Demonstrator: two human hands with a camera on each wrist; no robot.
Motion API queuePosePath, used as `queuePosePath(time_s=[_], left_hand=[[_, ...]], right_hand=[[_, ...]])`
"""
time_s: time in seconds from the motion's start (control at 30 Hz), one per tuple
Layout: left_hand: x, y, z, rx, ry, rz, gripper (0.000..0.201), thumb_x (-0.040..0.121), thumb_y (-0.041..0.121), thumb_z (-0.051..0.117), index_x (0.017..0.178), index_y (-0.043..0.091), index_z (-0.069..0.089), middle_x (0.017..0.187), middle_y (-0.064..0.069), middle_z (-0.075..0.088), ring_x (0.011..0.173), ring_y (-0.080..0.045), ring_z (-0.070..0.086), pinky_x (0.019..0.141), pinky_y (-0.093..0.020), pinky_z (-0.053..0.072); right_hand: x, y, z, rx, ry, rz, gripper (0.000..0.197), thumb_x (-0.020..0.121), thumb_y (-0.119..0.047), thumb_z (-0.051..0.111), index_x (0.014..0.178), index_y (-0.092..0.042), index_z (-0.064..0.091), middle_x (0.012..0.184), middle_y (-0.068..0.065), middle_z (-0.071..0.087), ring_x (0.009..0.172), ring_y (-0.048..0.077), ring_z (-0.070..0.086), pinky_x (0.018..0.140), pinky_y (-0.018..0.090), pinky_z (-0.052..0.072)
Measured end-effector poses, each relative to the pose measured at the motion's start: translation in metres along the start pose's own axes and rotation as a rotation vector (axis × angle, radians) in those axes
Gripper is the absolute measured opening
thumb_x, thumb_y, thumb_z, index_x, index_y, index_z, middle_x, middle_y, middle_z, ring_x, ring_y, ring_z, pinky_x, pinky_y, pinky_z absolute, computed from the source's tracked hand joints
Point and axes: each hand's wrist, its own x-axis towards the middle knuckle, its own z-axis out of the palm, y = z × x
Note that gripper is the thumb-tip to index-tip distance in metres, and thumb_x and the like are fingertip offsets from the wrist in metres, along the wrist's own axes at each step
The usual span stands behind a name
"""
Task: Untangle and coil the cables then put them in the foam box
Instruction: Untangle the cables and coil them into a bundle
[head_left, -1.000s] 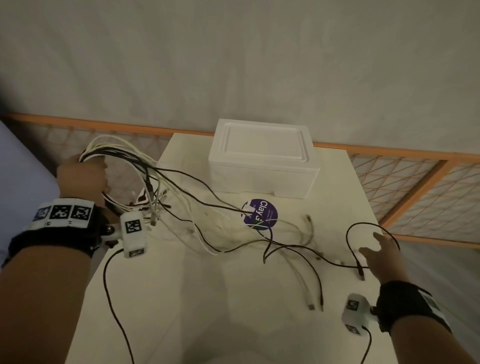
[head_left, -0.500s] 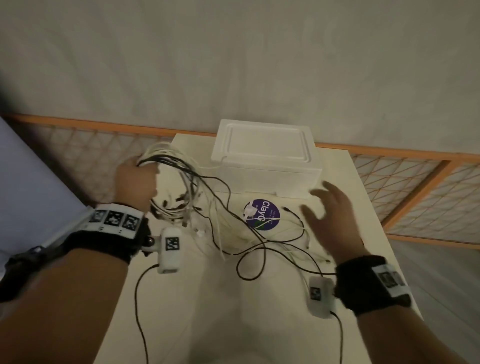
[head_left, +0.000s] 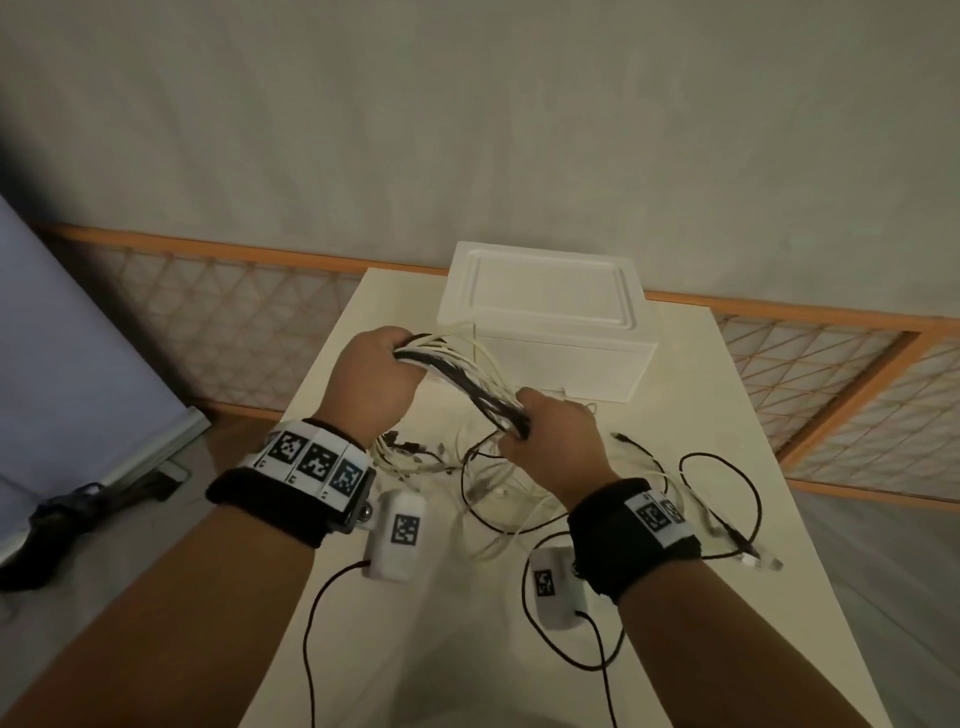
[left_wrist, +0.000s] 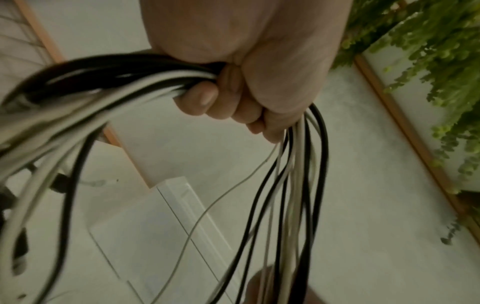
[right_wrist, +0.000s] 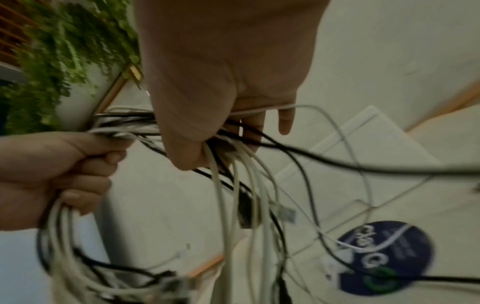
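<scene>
While left hand (head_left: 375, 382) and right hand (head_left: 558, 441) each grip the cable bundle (head_left: 462, 382), closed foam box (head_left: 545, 332) sits just behind.

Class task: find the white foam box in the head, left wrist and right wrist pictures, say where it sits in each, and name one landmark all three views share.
Head: the foam box, lid on, stands at the table's far end, upper centre, beyond both hands.
Left wrist: lower left to centre, behind the hanging cables.
Right wrist: right of centre, behind the cables.
Shared landmark: the cable bundle gripped by the left hand.
</scene>
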Motion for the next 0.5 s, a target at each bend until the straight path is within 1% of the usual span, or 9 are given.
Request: queuePosePath(time_s=[0.07, 0.1, 0.17, 0.27, 0.33, 0.4, 0.43, 0.47, 0.5], left_hand=[[0.000, -0.004, -0.002, 0.007, -0.003, -0.005, 0.017, 0.083, 0.006, 0.055, 0.067, 0.006, 0.059, 0.057, -0.001, 0.050, 0.054, -0.014, 0.046, 0.048, -0.026, 0.029], [0.000, -0.005, -0.002, 0.007, -0.001, -0.008, 0.016, 0.083, 0.006, 0.055, 0.068, 0.004, 0.060, 0.058, -0.002, 0.051, 0.054, -0.013, 0.046, 0.048, -0.026, 0.029], [0.000, -0.009, -0.004, 0.024, -0.002, 0.002, 0.015, 0.083, 0.006, 0.056, 0.070, 0.002, 0.062, 0.058, -0.001, 0.052, 0.055, -0.014, 0.046, 0.049, -0.027, 0.029], [0.001, -0.014, -0.009, 0.006, 0.024, -0.030, 0.012, 0.083, 0.002, 0.056, 0.074, 0.004, 0.065, 0.062, 0.000, 0.055, 0.058, -0.015, 0.048, 0.052, -0.026, 0.033], [0.004, -0.021, -0.017, -0.053, 0.087, -0.102, 0.015, 0.083, 0.002, 0.056, 0.082, 0.010, 0.068, 0.068, -0.003, 0.060, 0.063, -0.017, 0.053, 0.059, -0.028, 0.039], [0.005, -0.030, -0.024, -0.064, 0.121, -0.154, 0.018, 0.083, 0.003, 0.056, 0.089, 0.012, 0.070, 0.076, -0.008, 0.065, 0.069, -0.021, 0.056, 0.065, -0.031, 0.043], [0.006, -0.035, -0.026, -0.049, 0.117, -0.162, 0.017, 0.083, 0.003, 0.056, 0.089, 0.010, 0.070, 0.076, -0.010, 0.065, 0.068, -0.022, 0.056, 0.064, -0.032, 0.043], [0.006, -0.038, -0.024, -0.014, 0.100, -0.162, 0.015, 0.083, 0.003, 0.056, 0.087, 0.008, 0.070, 0.073, -0.011, 0.063, 0.064, -0.022, 0.055, 0.061, -0.032, 0.042], [0.006, -0.041, -0.021, 0.031, 0.074, -0.157, 0.013, 0.083, 0.003, 0.056, 0.085, 0.006, 0.069, 0.069, -0.010, 0.061, 0.060, -0.020, 0.052, 0.057, -0.030, 0.039]], right_hand=[[-0.005, 0.017, 0.006, -0.075, -0.037, 0.064, 0.019, 0.078, -0.037, 0.057, 0.093, -0.026, 0.052, 0.076, -0.006, 0.063, 0.083, 0.022, 0.061, 0.094, 0.036, 0.038], [-0.009, 0.025, 0.008, -0.104, -0.039, 0.097, 0.023, 0.078, -0.038, 0.055, 0.099, -0.029, 0.054, 0.079, -0.006, 0.064, 0.086, 0.020, 0.062, 0.100, 0.038, 0.035], [-0.017, 0.044, 0.014, -0.136, -0.021, 0.160, 0.024, 0.079, -0.037, 0.054, 0.102, -0.030, 0.056, 0.079, -0.008, 0.062, 0.090, 0.018, 0.060, 0.107, 0.043, 0.030], [-0.033, 0.077, 0.017, -0.234, -0.066, 0.262, 0.017, 0.075, -0.029, 0.053, 0.092, -0.029, 0.052, 0.073, -0.009, 0.053, 0.091, 0.020, 0.058, 0.105, 0.046, 0.031], [-0.049, 0.110, 0.014, -0.295, -0.146, 0.379, 0.017, 0.073, -0.023, 0.051, 0.089, -0.029, 0.051, 0.079, -0.006, 0.059, 0.095, 0.021, 0.058, 0.099, 0.046, 0.034], [-0.070, 0.147, 0.010, -0.377, -0.182, 0.454, 0.016, 0.078, -0.021, 0.048, 0.090, -0.030, 0.053, 0.088, -0.008, 0.064, 0.097, 0.019, 0.058, 0.097, 0.046, 0.035], [-0.079, 0.162, 0.007, -0.419, -0.180, 0.473, 0.015, 0.080, -0.022, 0.046, 0.090, -0.030, 0.053, 0.090, -0.010, 0.065, 0.097, 0.018, 0.057, 0.098, 0.047, 0.035], [-0.087, 0.175, 0.004, -0.451, -0.176, 0.494, 0.013, 0.081, -0.025, 0.047, 0.091, -0.031, 0.053, 0.091, -0.011, 0.064, 0.096, 0.017, 0.056, 0.099, 0.048, 0.035], [-0.092, 0.184, -0.001, -0.470, -0.179, 0.523, 0.012, 0.082, -0.033, 0.050, 0.094, -0.032, 0.054, 0.094, -0.011, 0.064, 0.097, 0.016, 0.055, 0.100, 0.049, 0.034]])
